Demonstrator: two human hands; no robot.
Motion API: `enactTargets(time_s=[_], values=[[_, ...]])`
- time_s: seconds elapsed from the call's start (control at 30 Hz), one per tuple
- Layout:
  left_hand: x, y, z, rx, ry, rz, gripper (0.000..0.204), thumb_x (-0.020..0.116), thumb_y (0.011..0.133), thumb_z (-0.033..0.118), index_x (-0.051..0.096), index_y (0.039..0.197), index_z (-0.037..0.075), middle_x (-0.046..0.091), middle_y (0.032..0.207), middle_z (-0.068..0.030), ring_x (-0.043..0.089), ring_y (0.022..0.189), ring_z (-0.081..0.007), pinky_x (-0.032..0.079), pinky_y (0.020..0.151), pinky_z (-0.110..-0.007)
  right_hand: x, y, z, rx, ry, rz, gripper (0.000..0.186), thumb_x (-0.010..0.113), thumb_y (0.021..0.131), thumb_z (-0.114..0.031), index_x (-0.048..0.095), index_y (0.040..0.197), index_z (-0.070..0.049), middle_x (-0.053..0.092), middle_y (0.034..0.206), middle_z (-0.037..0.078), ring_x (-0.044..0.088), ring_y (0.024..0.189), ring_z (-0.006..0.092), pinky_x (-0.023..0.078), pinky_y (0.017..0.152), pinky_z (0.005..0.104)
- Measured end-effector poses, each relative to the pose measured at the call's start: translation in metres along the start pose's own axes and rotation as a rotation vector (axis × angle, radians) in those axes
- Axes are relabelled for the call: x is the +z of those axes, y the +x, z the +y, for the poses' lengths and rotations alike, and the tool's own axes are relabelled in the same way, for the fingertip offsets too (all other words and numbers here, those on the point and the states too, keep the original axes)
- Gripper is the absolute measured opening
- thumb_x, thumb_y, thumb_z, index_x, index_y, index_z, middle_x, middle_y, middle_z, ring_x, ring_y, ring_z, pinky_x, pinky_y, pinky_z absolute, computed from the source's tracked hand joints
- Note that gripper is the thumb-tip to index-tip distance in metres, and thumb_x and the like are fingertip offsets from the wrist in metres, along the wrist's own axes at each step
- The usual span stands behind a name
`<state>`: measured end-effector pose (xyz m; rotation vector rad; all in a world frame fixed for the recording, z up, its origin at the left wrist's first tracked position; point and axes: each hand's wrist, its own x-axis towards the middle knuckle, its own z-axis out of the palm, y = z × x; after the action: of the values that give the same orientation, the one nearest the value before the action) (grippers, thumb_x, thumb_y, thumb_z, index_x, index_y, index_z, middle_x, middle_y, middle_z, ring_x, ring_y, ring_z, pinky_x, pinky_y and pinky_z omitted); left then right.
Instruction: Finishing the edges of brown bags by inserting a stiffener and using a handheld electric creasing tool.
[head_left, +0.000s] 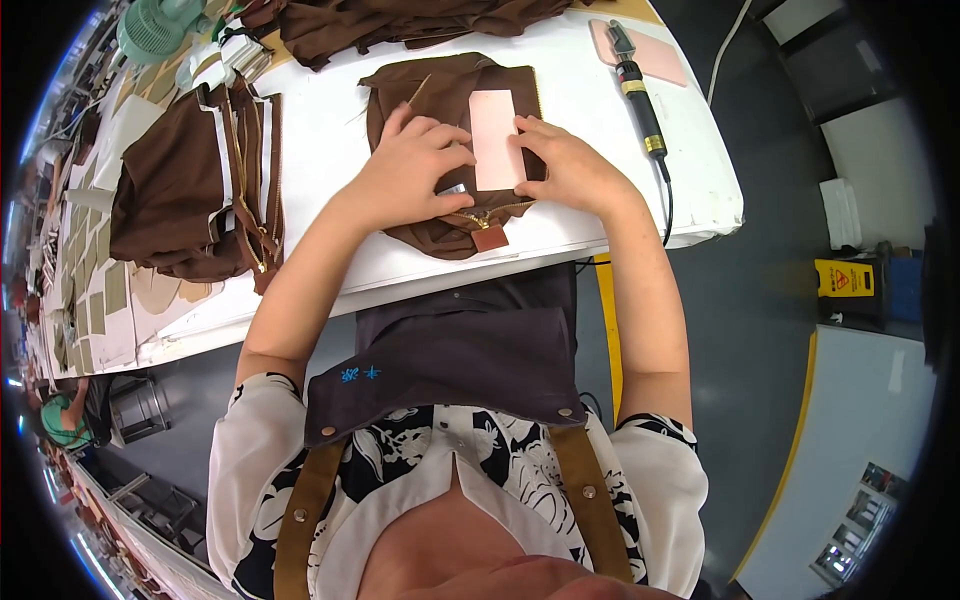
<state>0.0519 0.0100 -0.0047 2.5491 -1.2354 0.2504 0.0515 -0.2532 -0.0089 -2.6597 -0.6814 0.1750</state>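
A brown fabric piece (400, 78) with a gold zipper lies on the white table, a small reddish-brown tab at its near end. On top of it rests a pale pink rectangular card (493, 140). My left hand (420, 170) is at the card's left side, fingers curled; a thin pointed stick (421, 92) juts out past its index finger. Something small and silvery shows by the left thumb, too hidden to name. My right hand (570, 170) grips the card's right edge, with fingertips near its top and the thumb at its lower corner.
Left of me is a stack of brown zippered pieces (170, 190). More brown fabric (420, 25) lies along the far side. A black corded tool (640, 105) rests on a pink pad at right. A green fan (155, 35) stands far left. A person (68, 418) sits at lower left.
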Motion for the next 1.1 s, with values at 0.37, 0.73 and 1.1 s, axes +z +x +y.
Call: enactTargets(time_s=[0.37,0.73,1.1], values=[[0.031,-0.017,-0.013,-0.186,-0.236,0.054,0.045,0.075,0.083,0.041,0.067,0.114,0.009,0.054,0.140,-0.0115,0.042,0.135,-0.0353,0.024,0.114,-0.066,-0.001,0.000,0.005,-0.003,0.158,-0.035,0.050,0.081,0.077,-0.008,0.061,0.123,-0.005,0.054,0.147,0.010,0.041,0.144,0.0287,0.045,0.110,0.0405],[0.031,-0.013,-0.006,-0.218,-0.092,0.083,0.046,0.075,0.082,0.038,0.063,0.113,0.006,0.056,0.136,-0.0110,0.048,0.129,-0.0342,0.035,0.109,-0.059,0.058,0.053,-0.007,-0.174,-0.031,0.253,0.044,0.054,0.101,-0.023,0.054,0.139,0.000,0.049,0.150,0.018,0.042,0.143,0.0323,0.036,0.117,0.0415],[0.031,-0.020,-0.007,-0.364,0.094,0.157,0.046,0.073,0.083,0.039,0.064,0.113,0.007,0.059,0.133,-0.0086,0.053,0.122,-0.0299,0.040,0.100,-0.046,0.042,0.064,-0.026,-0.099,-0.177,0.311,0.039,0.056,0.099,-0.026,0.061,0.133,-0.008,0.059,0.132,0.011,0.054,0.123,0.0301,0.041,0.108,0.0420]])
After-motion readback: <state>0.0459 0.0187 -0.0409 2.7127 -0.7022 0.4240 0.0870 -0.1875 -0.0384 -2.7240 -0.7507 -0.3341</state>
